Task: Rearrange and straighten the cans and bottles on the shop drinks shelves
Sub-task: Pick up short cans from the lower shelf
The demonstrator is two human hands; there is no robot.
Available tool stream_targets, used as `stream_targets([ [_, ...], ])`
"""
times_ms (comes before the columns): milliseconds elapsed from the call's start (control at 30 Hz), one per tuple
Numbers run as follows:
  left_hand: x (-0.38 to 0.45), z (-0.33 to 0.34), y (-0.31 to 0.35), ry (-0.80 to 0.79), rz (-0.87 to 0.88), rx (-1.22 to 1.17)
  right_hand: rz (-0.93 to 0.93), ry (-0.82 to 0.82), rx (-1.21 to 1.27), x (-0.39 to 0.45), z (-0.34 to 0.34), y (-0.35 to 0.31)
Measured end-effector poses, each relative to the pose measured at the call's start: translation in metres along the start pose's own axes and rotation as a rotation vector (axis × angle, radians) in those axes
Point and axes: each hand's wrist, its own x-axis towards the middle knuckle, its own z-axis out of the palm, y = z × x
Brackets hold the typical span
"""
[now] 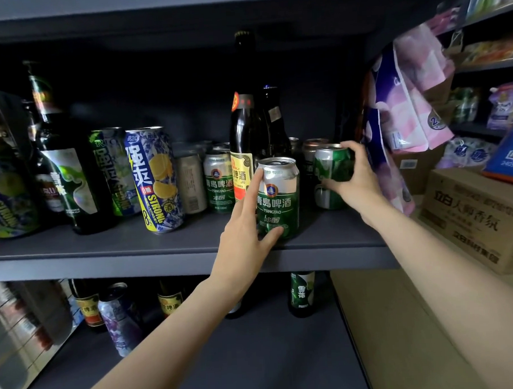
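A green Tsingtao can point(279, 197) stands upright near the front edge of the dark shelf point(163, 242). My left hand point(247, 224) wraps around its left side, thumb under its front. To its right, my right hand point(356, 179) grips a second green can point(332, 164), which is tilted and seems to rest on another green can point(327, 197). Behind stand a dark bottle with a yellow and red label point(241, 136), a second dark bottle point(274, 120) and more green cans point(218, 178).
To the left stand tall blue Strong cans point(154, 181), a green tall can point(113, 171) and a dark beer bottle point(66, 173). The lower shelf point(256, 356) holds bottles and a purple can point(119, 318). Tissue packs point(404, 114) and a cardboard box point(473, 217) crowd the right.
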Motion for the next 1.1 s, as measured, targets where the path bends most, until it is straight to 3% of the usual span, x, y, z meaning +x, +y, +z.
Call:
stream_targets([
  [167, 0.010, 0.016, 0.010, -0.006, -0.047, 0.117, 0.075, -0.087, -0.183, 0.015, -0.016, 0.007],
  [400, 0.034, 0.050, 0.017, 0.005, -0.076, 0.315, -0.027, -0.102, -0.292, 0.020, -0.016, 0.006],
  [533, 0.050, 0.064, 0.019, 0.024, -0.110, 0.390, 0.141, -0.119, 0.203, 0.016, -0.019, 0.008],
  [600, 0.056, 0.069, 0.020, 0.022, -0.131, 0.422, 0.204, -0.174, 0.335, 0.012, -0.021, 0.006],
  [700, 0.058, 0.068, 0.020, 0.016, -0.137, 0.430, 0.097, -0.249, 0.058, 0.008, -0.020, 0.007],
  [767, 0.052, 0.060, 0.017, 0.042, -0.078, 0.390, 0.001, -0.212, -0.143, 0.006, -0.013, 0.008],
  [867, 0.037, 0.041, 0.001, 0.168, 0.082, 0.322, -0.071, -0.125, -0.169, 0.004, -0.002, 0.009],
  [1100, 0.015, -0.006, -0.038, 0.396, 0.040, 0.317, -0.136, 0.041, -0.199, -0.007, -0.003, -0.004],
])
